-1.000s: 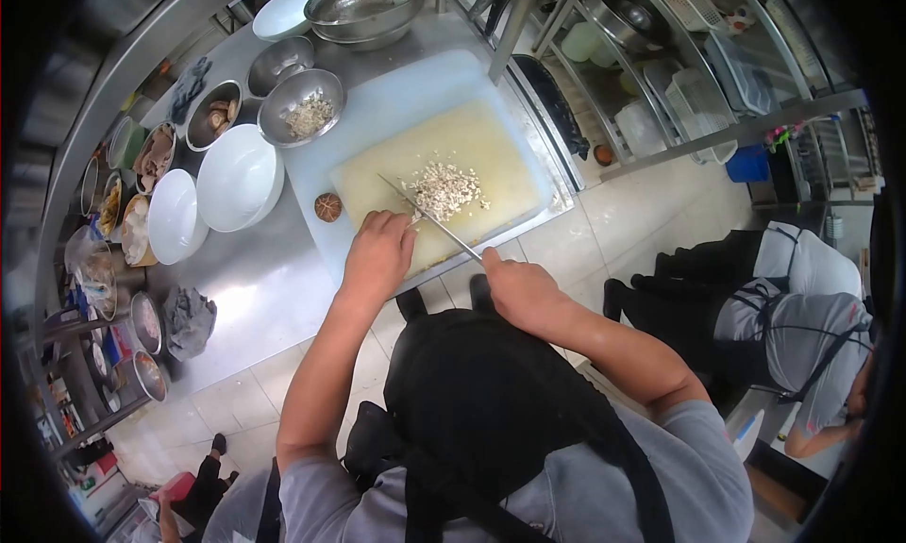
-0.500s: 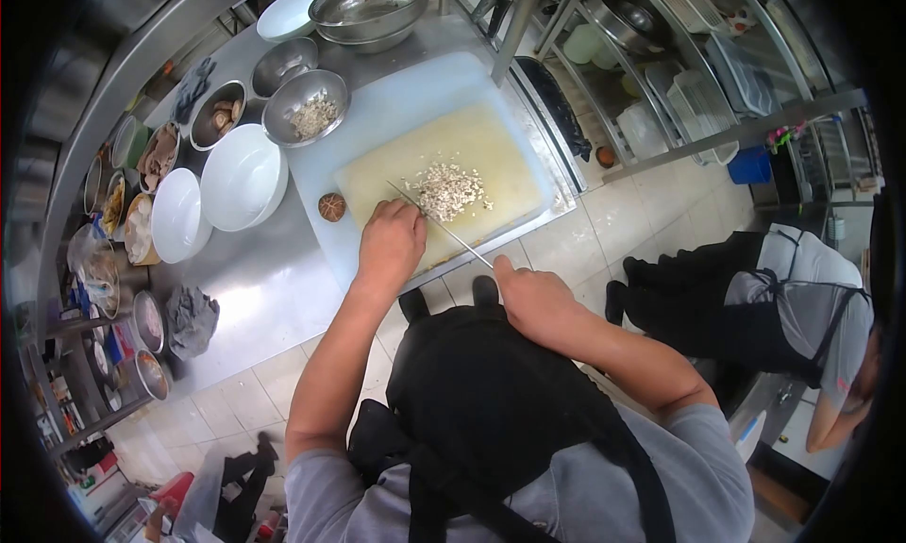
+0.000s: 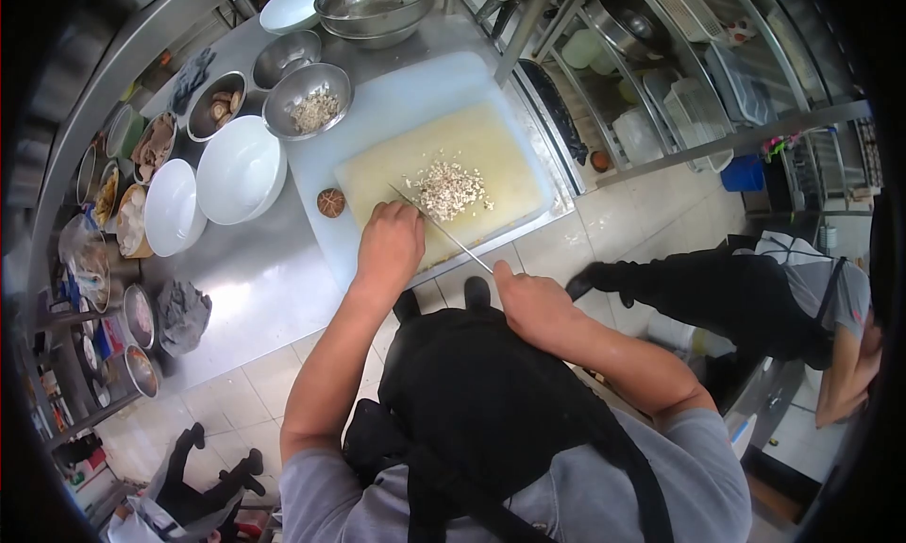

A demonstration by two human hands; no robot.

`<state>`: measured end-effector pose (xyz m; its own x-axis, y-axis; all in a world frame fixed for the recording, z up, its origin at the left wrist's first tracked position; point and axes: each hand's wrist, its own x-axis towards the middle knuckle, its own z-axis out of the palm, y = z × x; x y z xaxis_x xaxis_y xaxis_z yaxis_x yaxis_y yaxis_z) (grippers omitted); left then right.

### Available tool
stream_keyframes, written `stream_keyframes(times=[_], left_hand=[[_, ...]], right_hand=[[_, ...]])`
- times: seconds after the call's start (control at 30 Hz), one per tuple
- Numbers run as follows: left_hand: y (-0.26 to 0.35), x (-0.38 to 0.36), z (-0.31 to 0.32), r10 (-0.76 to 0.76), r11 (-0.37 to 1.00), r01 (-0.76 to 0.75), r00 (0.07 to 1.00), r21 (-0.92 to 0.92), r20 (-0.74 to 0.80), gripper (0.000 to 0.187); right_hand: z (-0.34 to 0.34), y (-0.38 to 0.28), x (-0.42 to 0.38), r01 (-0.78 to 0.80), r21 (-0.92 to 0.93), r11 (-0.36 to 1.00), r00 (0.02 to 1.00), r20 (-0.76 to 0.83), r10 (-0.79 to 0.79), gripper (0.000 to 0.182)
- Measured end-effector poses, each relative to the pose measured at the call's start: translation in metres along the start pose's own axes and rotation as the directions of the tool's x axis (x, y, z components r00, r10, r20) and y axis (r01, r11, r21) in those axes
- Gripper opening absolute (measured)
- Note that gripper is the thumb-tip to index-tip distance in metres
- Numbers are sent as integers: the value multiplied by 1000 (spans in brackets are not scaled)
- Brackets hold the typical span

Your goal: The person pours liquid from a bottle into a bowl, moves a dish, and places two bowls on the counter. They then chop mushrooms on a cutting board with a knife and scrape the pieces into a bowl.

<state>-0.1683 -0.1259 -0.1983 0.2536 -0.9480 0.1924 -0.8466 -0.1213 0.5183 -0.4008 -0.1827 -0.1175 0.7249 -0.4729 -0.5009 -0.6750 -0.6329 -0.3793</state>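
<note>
My right hand (image 3: 530, 302) is closed around the handle of a kitchen knife (image 3: 457, 241), whose thin blade points away to the upper left. My left hand (image 3: 391, 243) rests on the near edge of the yellowish cutting board (image 3: 373, 170), its fingers curled against the blade. Whatever lies under those fingertips is hidden. Just beyond the blade sits a loose heap of finely chopped pale bits (image 3: 450, 190), probably mushroom. A whole brown mushroom cap (image 3: 330, 202) with a scored top lies left of the board, on a larger bluish-white board (image 3: 321, 166).
White bowls (image 3: 242, 170) and steel bowls stand on the left of the steel counter; one steel bowl (image 3: 309, 101) contains chopped bits, another (image 3: 217, 106) mushrooms. A crumpled grey cloth (image 3: 184, 317) lies nearer. Wire shelving (image 3: 651, 156) stands at right. Other people (image 3: 764, 293) are at right and lower left.
My hands and the knife stay almost in place. The person at right has shifted a leg leftwards, and the person at lower left has changed position. The view has moved slightly.
</note>
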Motion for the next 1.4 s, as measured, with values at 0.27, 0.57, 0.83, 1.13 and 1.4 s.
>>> stream_keyframes(times=[0.27,0.57,0.83,1.13,1.4], left_hand=[[2,-1,1,-64,997,61,995,-51,-79,7],[-1,-5,-3,-17,1000,16,999,-21,-28,6],[-5,-4,-2,-21,999,20,999,-37,-36,8],[-6,-8,-5,-34,999,34,999,-30,-3,5],[-9,-10,-1,-46,995,41,998,-88,-51,4]], right_hand=[[-4,0,3,54,19,998,998,-35,-53,27],[13,6,16,57,0,998,997,-59,-57,24],[6,3,0,63,14,998,998,-25,-63,25],[0,-3,-3,67,14,998,996,-54,-66,27],[9,-2,11,85,11,996,994,-67,-84,31]])
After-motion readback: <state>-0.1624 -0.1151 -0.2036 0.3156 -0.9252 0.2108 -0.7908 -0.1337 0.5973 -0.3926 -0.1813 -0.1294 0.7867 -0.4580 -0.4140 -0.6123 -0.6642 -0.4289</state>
